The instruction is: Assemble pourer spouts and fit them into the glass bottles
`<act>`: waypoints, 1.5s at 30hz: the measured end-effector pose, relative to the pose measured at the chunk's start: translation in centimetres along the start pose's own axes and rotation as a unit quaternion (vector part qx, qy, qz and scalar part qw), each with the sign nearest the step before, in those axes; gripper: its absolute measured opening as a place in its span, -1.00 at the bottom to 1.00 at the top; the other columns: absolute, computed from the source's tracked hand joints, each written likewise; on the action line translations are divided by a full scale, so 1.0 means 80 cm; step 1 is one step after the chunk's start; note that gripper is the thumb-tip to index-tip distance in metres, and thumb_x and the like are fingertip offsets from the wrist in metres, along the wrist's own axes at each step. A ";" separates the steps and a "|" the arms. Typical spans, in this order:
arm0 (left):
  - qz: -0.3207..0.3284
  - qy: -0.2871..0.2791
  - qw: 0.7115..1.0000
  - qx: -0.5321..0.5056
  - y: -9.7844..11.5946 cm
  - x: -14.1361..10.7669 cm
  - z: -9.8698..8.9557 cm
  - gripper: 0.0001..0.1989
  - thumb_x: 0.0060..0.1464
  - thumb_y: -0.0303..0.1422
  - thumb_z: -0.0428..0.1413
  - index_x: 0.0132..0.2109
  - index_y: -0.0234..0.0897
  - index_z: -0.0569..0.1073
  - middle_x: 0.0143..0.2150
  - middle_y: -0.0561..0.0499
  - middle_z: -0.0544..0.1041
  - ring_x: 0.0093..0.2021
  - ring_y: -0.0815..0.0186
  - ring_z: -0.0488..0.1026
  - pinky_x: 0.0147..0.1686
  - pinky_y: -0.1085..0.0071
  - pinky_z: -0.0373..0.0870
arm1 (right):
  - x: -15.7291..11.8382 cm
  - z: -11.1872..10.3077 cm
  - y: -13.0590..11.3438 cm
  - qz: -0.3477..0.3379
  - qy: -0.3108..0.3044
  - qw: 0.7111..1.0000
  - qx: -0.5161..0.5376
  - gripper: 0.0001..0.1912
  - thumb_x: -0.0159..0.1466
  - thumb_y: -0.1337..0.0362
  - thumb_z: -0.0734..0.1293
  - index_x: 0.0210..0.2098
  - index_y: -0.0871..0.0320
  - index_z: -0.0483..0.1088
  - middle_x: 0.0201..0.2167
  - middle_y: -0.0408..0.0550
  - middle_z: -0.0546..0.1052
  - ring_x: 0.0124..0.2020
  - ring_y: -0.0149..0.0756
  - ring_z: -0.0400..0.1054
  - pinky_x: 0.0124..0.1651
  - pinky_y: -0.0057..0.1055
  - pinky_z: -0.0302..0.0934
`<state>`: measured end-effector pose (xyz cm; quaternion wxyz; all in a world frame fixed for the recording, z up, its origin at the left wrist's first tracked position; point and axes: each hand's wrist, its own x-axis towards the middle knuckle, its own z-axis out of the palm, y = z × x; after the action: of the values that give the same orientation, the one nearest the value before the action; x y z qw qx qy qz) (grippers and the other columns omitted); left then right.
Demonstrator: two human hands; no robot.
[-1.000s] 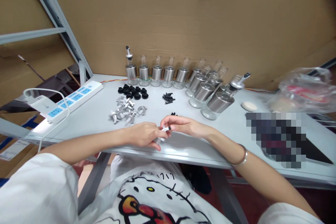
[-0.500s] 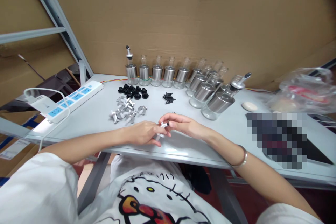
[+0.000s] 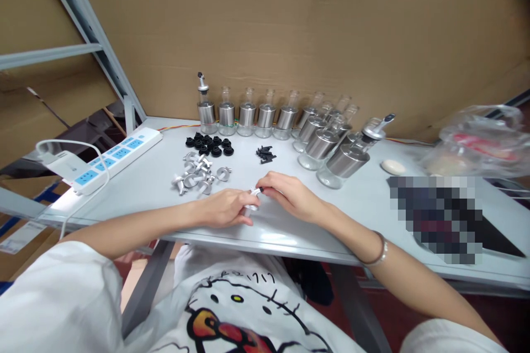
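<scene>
My left hand (image 3: pixel 228 208) is closed round a silver pourer spout (image 3: pixel 252 207) above the front part of the table. A small black flap (image 3: pixel 260 190) shows at the spout's tip, pinched between the thumb and fingers of my right hand (image 3: pixel 295 194). My fingers hide much of both pieces. Beyond my left hand lies a loose heap of silver pourer spouts (image 3: pixel 191 180). Behind that heap are several black stoppers (image 3: pixel 216 151), and a small pile of black flaps (image 3: pixel 265 154) lies to their right.
Glass bottles with steel sleeves (image 3: pixel 247 115) stand along the back; the leftmost bottle (image 3: pixel 206 114) and a front right bottle (image 3: pixel 348 159) carry pourers. A power strip (image 3: pixel 120 157) lies left. At right are a white oval object (image 3: pixel 393 167) and a plastic bag (image 3: pixel 476 143).
My right hand has shifted its hold at the spout's tip, its fingers now drawn together and curled over the black flap. My left hand stays nearly in place with the spout.
</scene>
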<state>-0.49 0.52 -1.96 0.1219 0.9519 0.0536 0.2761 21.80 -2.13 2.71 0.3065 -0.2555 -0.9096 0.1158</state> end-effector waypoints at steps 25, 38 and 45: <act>-0.147 0.197 0.944 0.221 -0.044 0.009 -0.099 -0.76 0.32 -0.27 -0.15 0.01 -0.28 0.26 -0.11 -0.10 0.43 -0.26 0.33 0.38 -0.25 0.41 0.34 | 0.009 -0.001 -0.011 0.235 0.156 0.884 0.373 -0.69 0.20 0.02 0.36 -0.33 0.16 0.37 -0.47 -0.12 0.48 -0.47 -0.41 0.36 -0.36 -0.41 0.33; -0.379 -0.064 0.871 0.306 -0.125 -0.016 -0.120 -0.83 0.22 -0.38 -0.04 -0.15 -0.27 0.43 -0.10 -0.13 0.53 -0.04 0.10 0.38 -0.06 0.21 0.20 | 0.010 -0.003 -0.009 0.274 0.144 0.867 0.391 -0.65 0.13 -0.01 0.41 -0.36 0.16 0.39 -0.53 -0.14 0.49 -0.48 -0.40 0.37 -0.33 -0.38 0.32; -0.385 -0.022 0.873 0.297 -0.135 -0.022 -0.121 -0.87 0.18 -0.40 -0.05 -0.26 -0.30 0.37 -0.22 -0.15 0.48 -0.11 0.10 0.34 -0.07 0.19 0.21 | 0.008 -0.005 -0.008 0.272 0.140 0.877 0.371 -0.65 0.15 -0.01 0.39 -0.35 0.17 0.39 -0.53 -0.13 0.50 -0.47 -0.39 0.38 -0.31 -0.36 0.33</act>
<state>-7.53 12.63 2.24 -0.0687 0.8531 0.4927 0.1573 21.32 -2.32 3.58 0.4595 -0.3736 -0.6420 0.4869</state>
